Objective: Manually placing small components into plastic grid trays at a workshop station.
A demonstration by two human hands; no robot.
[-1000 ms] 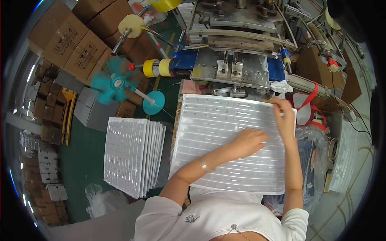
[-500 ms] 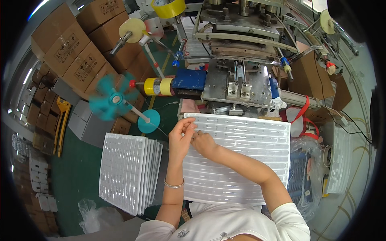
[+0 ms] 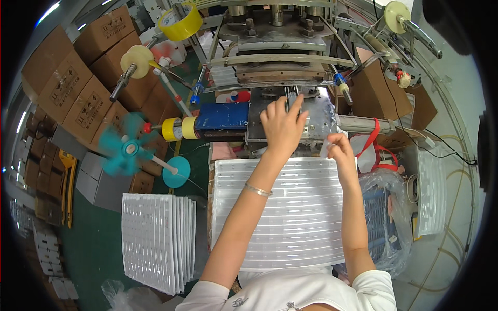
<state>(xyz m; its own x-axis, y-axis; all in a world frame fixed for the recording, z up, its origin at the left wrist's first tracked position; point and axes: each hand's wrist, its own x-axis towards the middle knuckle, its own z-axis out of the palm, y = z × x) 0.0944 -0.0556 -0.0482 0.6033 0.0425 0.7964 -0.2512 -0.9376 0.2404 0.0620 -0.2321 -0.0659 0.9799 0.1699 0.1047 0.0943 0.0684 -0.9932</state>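
Observation:
My left hand (image 3: 282, 124) reaches forward over the metal bed of the press machine (image 3: 280, 67), its fingers spread and touching the slot area at the machine's front. My right hand (image 3: 340, 147) is just to the right, pinching a small clear plastic piece (image 3: 326, 149) between its fingers. Below both forearms a large white ribbed plastic tray sheet (image 3: 290, 228) lies flat on the bench. A thin bracelet sits on my left wrist.
A stack of white tray sheets (image 3: 155, 238) stands at the lower left. A teal fan (image 3: 123, 149) spins left of the machine, with yellow tape rolls (image 3: 179, 23) on spindles above. Cardboard boxes (image 3: 78, 88) are piled at the left; a blue crate in plastic (image 3: 381, 217) sits at the right.
Both hands have lifted off the white tray sheet and moved forward to the machine's front. The right hand now holds a small clear piece.

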